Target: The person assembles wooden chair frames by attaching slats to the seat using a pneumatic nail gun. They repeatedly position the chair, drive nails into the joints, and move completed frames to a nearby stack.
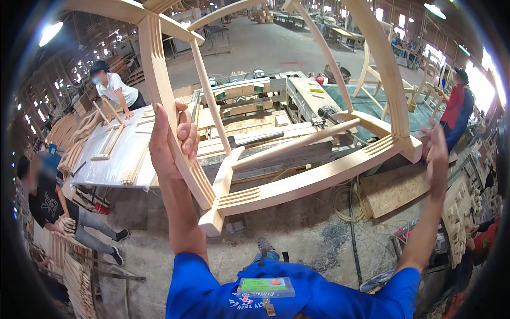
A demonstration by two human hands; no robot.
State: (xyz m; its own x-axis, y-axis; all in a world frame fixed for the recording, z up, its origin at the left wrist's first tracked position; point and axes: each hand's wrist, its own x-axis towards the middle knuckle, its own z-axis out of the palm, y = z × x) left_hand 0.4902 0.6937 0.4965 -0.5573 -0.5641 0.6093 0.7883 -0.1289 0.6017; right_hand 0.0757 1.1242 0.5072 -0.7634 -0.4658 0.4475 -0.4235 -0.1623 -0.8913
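Workshop: a deep hall with bright ceiling lamps, lit openings at the right, and a grey concrete floor (303, 234) marked by dark stains.
Left table: topped with glossy, wrinkled clear plastic sheeting (103, 173); a co-worker in a white shirt (114, 87) leans over it beside pale wooden parts.
Middle bench: long bare boards, with a dark-handled tool (260, 139) lying across them.
Right bench: a flat green top (361, 106) with pale chair pieces standing about it; a person in red and dark blue (459, 109) is just beyond.
Lower left: a person in a black shirt (45, 199) holds a bundle of thin pieces.
Floor near the feet: a loose tan coil of hose or cable (348, 217) next to a flat wooden board (396, 189).
Wooden frame: pale, smooth and open (308, 189), held tilted in the air before the chest; the near rail bows gently, grooves run along the broad members, and slimmer rounded bars join them.
Left hand: fairly closed around the frame's left member (178, 141), thumb on one side, fingers curled on the other.
Right hand: open and blurred (436, 151), just beside the frame's right corner; whether it touches the wood, I cannot tell.
Clothing: blue shirt (199, 287), green card in a clear holder (265, 287).
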